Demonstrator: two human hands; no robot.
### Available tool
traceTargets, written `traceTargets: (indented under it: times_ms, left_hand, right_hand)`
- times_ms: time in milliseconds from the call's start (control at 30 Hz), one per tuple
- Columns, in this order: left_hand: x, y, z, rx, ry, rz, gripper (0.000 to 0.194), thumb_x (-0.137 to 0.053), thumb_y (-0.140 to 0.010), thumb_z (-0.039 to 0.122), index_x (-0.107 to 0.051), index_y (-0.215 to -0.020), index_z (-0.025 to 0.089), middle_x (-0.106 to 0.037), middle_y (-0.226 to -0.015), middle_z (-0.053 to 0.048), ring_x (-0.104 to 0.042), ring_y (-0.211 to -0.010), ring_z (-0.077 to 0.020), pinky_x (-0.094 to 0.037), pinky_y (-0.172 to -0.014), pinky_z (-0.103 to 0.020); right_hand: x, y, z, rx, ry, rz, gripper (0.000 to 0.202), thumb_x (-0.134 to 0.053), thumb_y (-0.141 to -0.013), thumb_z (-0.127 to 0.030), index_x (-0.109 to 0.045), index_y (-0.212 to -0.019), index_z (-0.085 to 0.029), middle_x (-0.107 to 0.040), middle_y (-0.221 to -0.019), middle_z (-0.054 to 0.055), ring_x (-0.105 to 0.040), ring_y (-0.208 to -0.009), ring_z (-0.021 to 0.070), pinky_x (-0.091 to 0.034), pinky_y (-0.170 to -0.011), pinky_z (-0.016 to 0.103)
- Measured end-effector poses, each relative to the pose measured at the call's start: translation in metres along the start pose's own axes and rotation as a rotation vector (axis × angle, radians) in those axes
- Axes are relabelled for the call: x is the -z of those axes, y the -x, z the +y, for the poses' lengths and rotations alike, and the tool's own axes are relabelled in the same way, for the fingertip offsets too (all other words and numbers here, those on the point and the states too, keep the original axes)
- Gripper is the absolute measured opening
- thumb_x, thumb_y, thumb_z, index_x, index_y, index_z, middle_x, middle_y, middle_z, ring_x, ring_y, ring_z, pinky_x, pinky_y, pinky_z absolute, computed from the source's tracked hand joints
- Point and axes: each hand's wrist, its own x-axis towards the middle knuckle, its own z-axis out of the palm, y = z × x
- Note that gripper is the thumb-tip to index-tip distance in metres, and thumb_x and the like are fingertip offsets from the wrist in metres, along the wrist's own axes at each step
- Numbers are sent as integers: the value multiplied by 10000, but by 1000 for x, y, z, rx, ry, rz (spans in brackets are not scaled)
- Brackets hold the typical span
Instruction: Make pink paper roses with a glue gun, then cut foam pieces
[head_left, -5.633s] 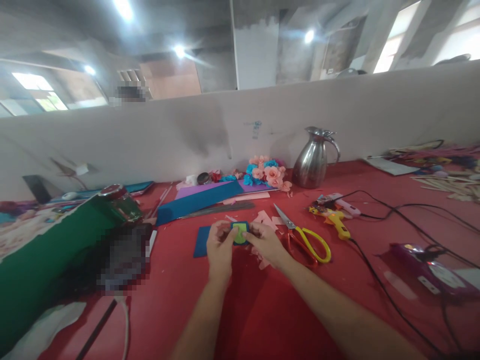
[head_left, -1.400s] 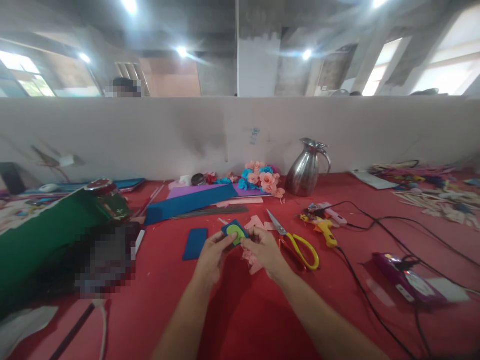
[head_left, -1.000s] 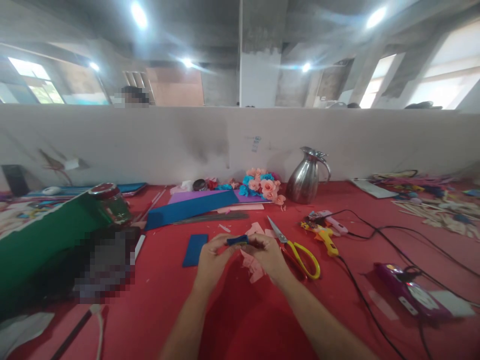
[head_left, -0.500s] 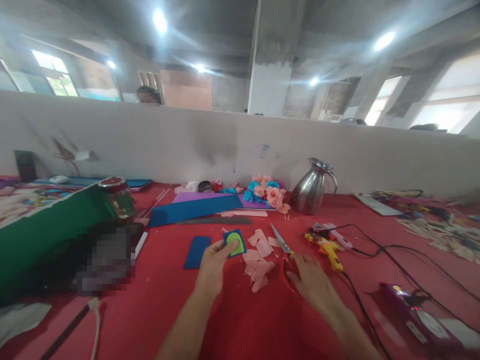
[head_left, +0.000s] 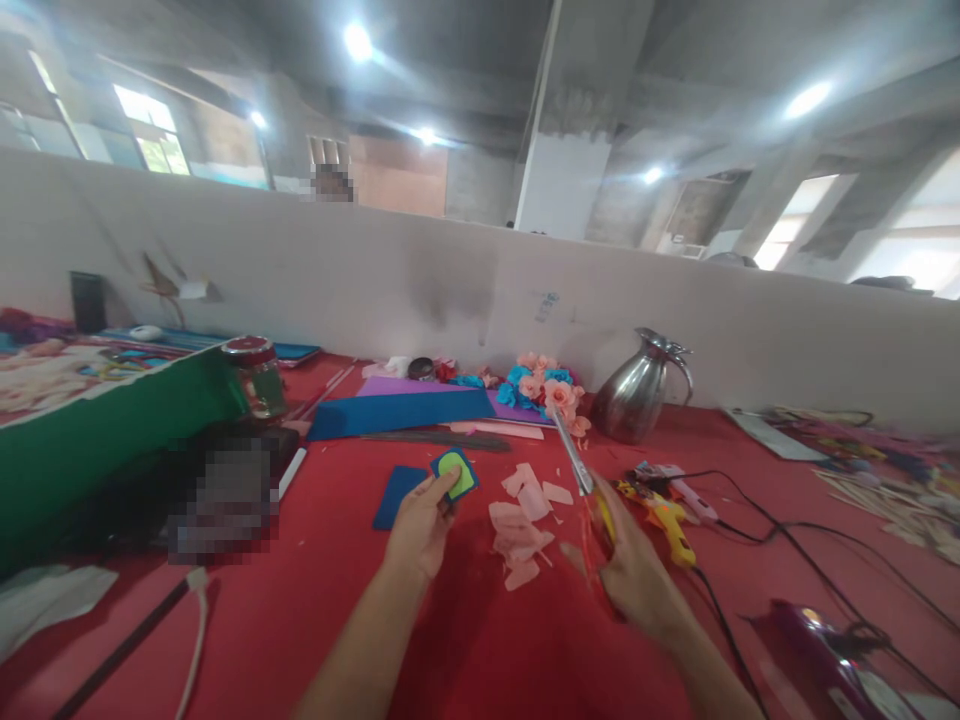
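Note:
Between thumb and fingers, my left hand [head_left: 420,525] pinches a small dark blue piece with a yellow-green rounded template [head_left: 454,474] lying on it. My right hand [head_left: 626,560] grips a pair of scissors [head_left: 574,455] by the red and yellow handles, its blades pointing up and away over the table. Behind my left hand lies a flat dark blue piece [head_left: 397,495]. Pale pink scraps [head_left: 519,530] are scattered on the red tabletop [head_left: 480,640] between my hands.
A long blue strip [head_left: 397,413], a bunch of pink and blue paper flowers [head_left: 544,385] and a steel jug [head_left: 637,390] stand along the back. Yellow glue gun [head_left: 671,530] and cords lie right. At left are a lidded jar [head_left: 256,380] and green box [head_left: 150,410].
My right hand has picked the scissors up off the table, and their blades now point upward. My left hand still holds the blue piece and template, now tilted differently. The view has shifted slightly.

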Motion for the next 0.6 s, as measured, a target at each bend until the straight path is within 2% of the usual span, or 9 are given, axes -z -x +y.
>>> traceTargets:
  times_ms: [67, 167, 233, 400, 600]
  left_hand:
    - [0, -1, 4, 16, 49, 18, 98, -717, -670, 90, -643, -711, 139, -682, -648, -13, -599, -511, -87, -439, -497, -187]
    - [2, -2, 11, 45, 108, 14, 59, -669, -729, 97, -635, -742, 144, -664, -634, -4, -567, -461, -79, -445, -471, -191]
    - [2, -1, 14, 33, 153, -5, 65, -657, -741, 100, -632, -758, 157, -662, -650, 6, -578, -483, -81, -459, -484, -192]
    - [-1, 4, 15, 11, 147, -104, 90, -694, -713, 138, -613, -714, 177, -660, -667, 24, -638, -632, -117, -516, -617, -230]
    - [-6, 13, 11, 3, 74, -173, 196, -787, -602, 181, -624, -711, 181, -689, -740, 24, -638, -673, -129, -511, -649, -245]
  right_hand:
    - [-8, -5, -26, 69, 26, -51, 634, -605, -708, -294, -375, -1295, -221, -502, -1289, 117, -465, -1217, 259, -402, -976, 396]
    - [-22, -13, -58, 121, 93, -179, 592, -659, -681, -329, -442, -1219, -211, -533, -1222, 123, -505, -1124, 281, -427, -917, 419]
    - [-30, -16, -70, 135, 120, -240, 581, -702, -638, -341, -479, -1159, -213, -552, -1166, 117, -516, -1066, 288, -431, -883, 424]
    - [-38, -11, -75, 107, 87, -278, 568, -725, -609, -347, -498, -1114, -221, -560, -1121, 102, -535, -1008, 270, -445, -825, 381]
    - [-35, -3, -68, 35, 1, -244, 584, -719, -616, -348, -488, -1141, -237, -546, -1138, 96, -544, -1001, 263, -446, -817, 367]
